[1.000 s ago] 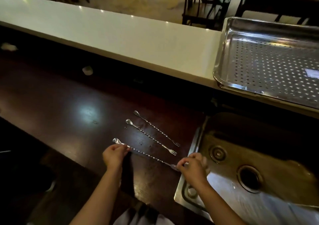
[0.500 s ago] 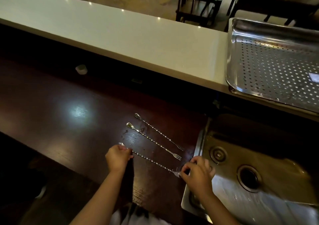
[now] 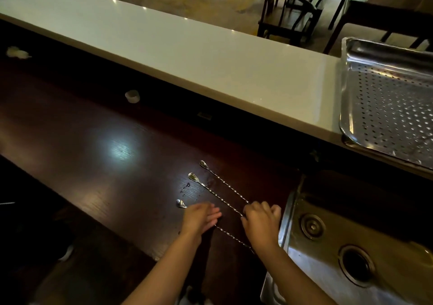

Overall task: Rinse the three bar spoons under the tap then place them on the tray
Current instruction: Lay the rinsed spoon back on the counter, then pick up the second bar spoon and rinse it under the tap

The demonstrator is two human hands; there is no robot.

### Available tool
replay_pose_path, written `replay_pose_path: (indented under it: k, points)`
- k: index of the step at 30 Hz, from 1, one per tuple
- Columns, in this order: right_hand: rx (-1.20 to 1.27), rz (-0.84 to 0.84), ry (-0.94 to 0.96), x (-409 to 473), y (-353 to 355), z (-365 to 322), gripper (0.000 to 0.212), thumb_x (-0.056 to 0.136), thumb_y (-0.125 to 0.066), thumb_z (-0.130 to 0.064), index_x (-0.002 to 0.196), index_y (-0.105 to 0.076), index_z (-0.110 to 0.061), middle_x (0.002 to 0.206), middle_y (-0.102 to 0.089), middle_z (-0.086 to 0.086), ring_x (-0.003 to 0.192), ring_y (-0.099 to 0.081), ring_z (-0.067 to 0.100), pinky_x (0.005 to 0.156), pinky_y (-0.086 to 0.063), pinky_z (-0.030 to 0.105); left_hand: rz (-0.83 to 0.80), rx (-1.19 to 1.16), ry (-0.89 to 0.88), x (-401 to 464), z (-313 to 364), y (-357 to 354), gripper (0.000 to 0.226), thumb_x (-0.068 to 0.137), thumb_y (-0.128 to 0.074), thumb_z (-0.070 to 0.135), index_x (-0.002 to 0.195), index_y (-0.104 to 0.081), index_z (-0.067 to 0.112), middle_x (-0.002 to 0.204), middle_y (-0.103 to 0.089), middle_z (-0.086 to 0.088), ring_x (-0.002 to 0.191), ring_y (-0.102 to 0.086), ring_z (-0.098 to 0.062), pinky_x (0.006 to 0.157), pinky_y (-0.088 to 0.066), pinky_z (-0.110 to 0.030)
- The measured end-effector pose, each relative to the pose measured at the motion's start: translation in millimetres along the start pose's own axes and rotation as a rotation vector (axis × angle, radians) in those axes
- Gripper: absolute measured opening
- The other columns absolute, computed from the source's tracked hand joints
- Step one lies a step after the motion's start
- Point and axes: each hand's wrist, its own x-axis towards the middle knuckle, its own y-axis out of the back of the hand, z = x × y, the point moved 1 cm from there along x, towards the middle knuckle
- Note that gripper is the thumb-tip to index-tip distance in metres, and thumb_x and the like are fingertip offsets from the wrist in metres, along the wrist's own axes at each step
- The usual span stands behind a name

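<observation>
Gathering is starting: three spoons [image 3: 222,195] are lying on the dark counter [image 3: 93,164], sink [image 3: 351,246] at 3 o'clock. Left hand [image 3: 201,218] is resting open-fingered over the nearest; right hand [image 3: 261,220] is curling over the fork ends, grip unclear. Next: lifting them together.

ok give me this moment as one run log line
stage: pickup, no rinse yet | bar spoons: three on dark counter | left hand: over nearest | right hand: over fork ends | tray: no spoons
</observation>
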Motion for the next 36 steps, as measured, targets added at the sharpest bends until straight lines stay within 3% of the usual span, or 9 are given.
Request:
replay_pose_path:
  k: [4, 6, 14, 18, 21, 24, 27, 31, 36]
  points:
    - [0.022, 0.046, -0.008, 2.7, -1.8, -1.1, 0.014, 0.084, -0.056, -0.024, 0.088, -0.068, -0.018, 0.092, -0.069, 0.002, 0.096, -0.059, 0.026, 0.086, -0.033, 0.041, -0.037, 0.032, 0.036, -0.4, -0.9, -9.1, 0.022, 0.095, -0.045, 0.015, 0.079, -0.058, 0.008, 0.08, -0.067, -0.007, 0.069, -0.066, -0.014, 0.059, -0.052, -0.02]
    - [0.019, 0.019, -0.014, 4.6, -1.4, -0.4, 0.019, 0.087, -0.048, -0.023, 0.09, -0.067, -0.019, 0.095, -0.068, 0.001, 0.098, -0.056, 0.024, 0.087, -0.029, 0.039, -0.053, 0.039, 0.072, -0.6, -2.8, -15.7, 0.022, 0.095, -0.044, 0.013, 0.079, -0.057, 0.006, 0.081, -0.066, -0.008, 0.072, -0.065, -0.016, 0.059, -0.052, -0.022]
    - [0.041, -0.033, 0.005, -4.4, 3.5, 11.5, 0.024, 0.092, -0.039, -0.025, 0.096, -0.062, -0.021, 0.102, -0.066, -0.002, 0.103, -0.052, 0.02, 0.088, -0.024, 0.035, -0.02, -0.001, 0.114, 0.7, -16.8, -38.6, 0.013, 0.094, -0.047, 0.011, 0.1, -0.055, 0.002, 0.083, -0.065, -0.01, 0.069, -0.062, -0.015, 0.057, -0.051, -0.019]
    - [0.078, -0.049, 0.017, -16.4, 9.2, 19.8, 0.02, 0.092, -0.042, -0.025, 0.098, -0.061, -0.021, 0.104, -0.067, -0.003, 0.105, -0.052, 0.02, 0.089, -0.023, 0.035, 0.019, -0.049, 0.053, -3.8, -20.5, -50.2, 0.011, 0.095, -0.044, 0.007, 0.1, -0.053, 0.003, 0.076, -0.062, -0.009, 0.065, -0.059, -0.015, 0.065, -0.048, -0.023]
    - [0.158, -0.031, -0.006, -27.1, 18.3, 33.7, 0.018, 0.091, -0.043, -0.026, 0.096, -0.061, -0.023, 0.101, -0.068, -0.003, 0.105, -0.052, 0.019, 0.089, -0.02, 0.035, 0.022, -0.061, -0.01, -14.0, -22.8, -61.1, 0.015, 0.096, -0.042, 0.006, 0.095, -0.056, 0.004, 0.074, -0.062, -0.007, 0.056, -0.063, -0.011, 0.061, -0.049, -0.02]
    - [0.265, 0.012, -0.079, -42.1, 31.0, 61.0, 0.016, 0.09, -0.046, -0.027, 0.091, -0.062, -0.028, 0.095, -0.069, -0.005, 0.102, -0.053, 0.016, 0.085, -0.019, 0.033, 0.019, -0.1, -0.08, -24.2, -21.7, -76.1, 0.022, 0.095, -0.043, 0.004, 0.079, -0.056, 0.009, 0.069, -0.064, -0.005, 0.04, -0.062, 0.0, 0.049, -0.049, -0.013]
    - [0.321, 0.106, -0.15, -62.4, 46.4, 97.6, 0.013, 0.089, -0.05, -0.029, 0.089, -0.063, -0.03, 0.086, -0.069, -0.007, 0.098, -0.054, 0.015, 0.076, -0.015, 0.033, -0.053, -0.134, -0.125, -38.0, -22.0, -99.2, 0.024, 0.095, -0.043, 0.004, 0.076, -0.056, 0.009, 0.058, -0.067, 0.001, 0.041, -0.063, 0.0, 0.05, -0.05, -0.011]
    - [0.395, 0.262, -0.27, -93.6, 69.3, 154.7, 0.008, 0.084, -0.059, -0.033, 0.082, -0.067, -0.032, 0.074, -0.065, -0.013, 0.091, -0.052, 0.01, 0.069, -0.009, 0.028, -0.197, -0.154, -0.131, -63.9, -34.9, -146.5, 0.017, 0.093, -0.049, 0.005, 0.079, -0.059, 0.006, 0.069, -0.068, -0.006, 0.046, -0.066, -0.003, 0.051, -0.053, -0.013]
    - [0.668, 0.306, -0.479, -146.8, 88.6, 242.8, 0.016, 0.078, -0.07, -0.033, 0.065, -0.061, -0.037, 0.07, -0.063, -0.015, 0.084, -0.054, 0.007, 0.081, -0.019, 0.027, -0.346, -0.108, -0.11, -92.7, -67.4, -212.6, 0.013, 0.092, -0.051, 0.004, 0.082, -0.06, 0.003, 0.09, -0.065, -0.018, 0.053, -0.07, -0.008, 0.055, -0.056, -0.014]
